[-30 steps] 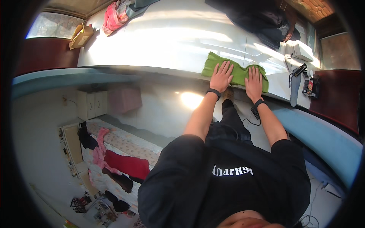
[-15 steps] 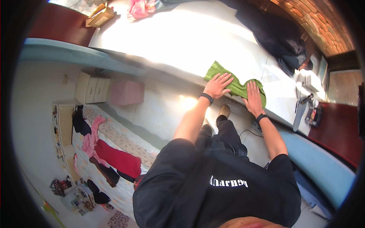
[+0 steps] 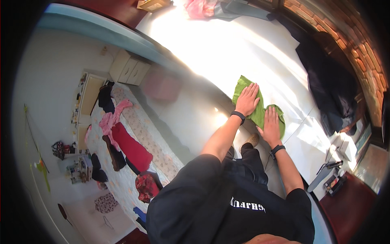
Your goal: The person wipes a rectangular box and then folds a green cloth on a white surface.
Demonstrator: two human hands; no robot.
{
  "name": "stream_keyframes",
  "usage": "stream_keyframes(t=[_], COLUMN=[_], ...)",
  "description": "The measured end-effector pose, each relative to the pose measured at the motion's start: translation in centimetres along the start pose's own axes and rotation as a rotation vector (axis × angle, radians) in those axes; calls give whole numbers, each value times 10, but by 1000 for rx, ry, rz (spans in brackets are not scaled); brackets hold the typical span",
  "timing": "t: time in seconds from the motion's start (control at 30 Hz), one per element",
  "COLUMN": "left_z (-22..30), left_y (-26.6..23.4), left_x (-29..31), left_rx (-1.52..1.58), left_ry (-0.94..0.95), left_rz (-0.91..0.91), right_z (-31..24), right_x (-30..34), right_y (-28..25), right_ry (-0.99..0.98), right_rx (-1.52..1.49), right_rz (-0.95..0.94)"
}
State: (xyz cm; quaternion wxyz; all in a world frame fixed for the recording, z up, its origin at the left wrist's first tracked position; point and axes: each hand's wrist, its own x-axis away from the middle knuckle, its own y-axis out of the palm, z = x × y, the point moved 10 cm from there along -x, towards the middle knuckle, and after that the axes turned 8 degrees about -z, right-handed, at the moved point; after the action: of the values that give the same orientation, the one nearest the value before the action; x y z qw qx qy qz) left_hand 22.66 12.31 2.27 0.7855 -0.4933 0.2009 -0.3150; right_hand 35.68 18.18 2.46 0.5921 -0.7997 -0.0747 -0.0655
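A crumpled green cloth, perhaps a garment, (image 3: 257,116) lies on the near edge of a white tiled ledge (image 3: 227,57). My left hand (image 3: 248,100) rests flat on its left part, fingers stretched out and close together. On the right part of the cloth my right hand (image 3: 271,125) is pressed palm down, fingers also extended. Between the two hands the cloth dips in a fold, and its far left corner spreads out beyond my left fingers. Each wrist wears a dark band. Neither hand grips the cloth.
Dark clothing (image 3: 329,81) is heaped at the ledge's far right, pink clothing (image 3: 201,9) at its far side. A box (image 3: 153,5) stands far left. Small items (image 3: 335,184) sit near the right end. Behind me on the left, a bed (image 3: 142,122) holds a red garment (image 3: 131,147).
The whole view has turned, so the room appears shifted and rotated. Both hands stay flat on the green cloth, whose shape has changed little.
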Motion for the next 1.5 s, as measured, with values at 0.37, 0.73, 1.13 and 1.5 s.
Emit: stream_keyframes(t=[0.37,0.73,1.13,1.5], left_z=[-12,-32,-136,-226], left_y=[-30,-39,-61,-70], left_x=[-18,-52,-76,-50], left_rx=[-65,34,12,328], left_ry=[214,414,503,290], left_rz=[-59,-119,-87,40], right_z=[-30,-63,-95,-123], right_x=[-42,-93,-145,-177], right_y=[4,5,8,-3], right_ry=[39,112,251,223], right_rx=[27,79,30,30], right_rz=[17,-18,77,173])
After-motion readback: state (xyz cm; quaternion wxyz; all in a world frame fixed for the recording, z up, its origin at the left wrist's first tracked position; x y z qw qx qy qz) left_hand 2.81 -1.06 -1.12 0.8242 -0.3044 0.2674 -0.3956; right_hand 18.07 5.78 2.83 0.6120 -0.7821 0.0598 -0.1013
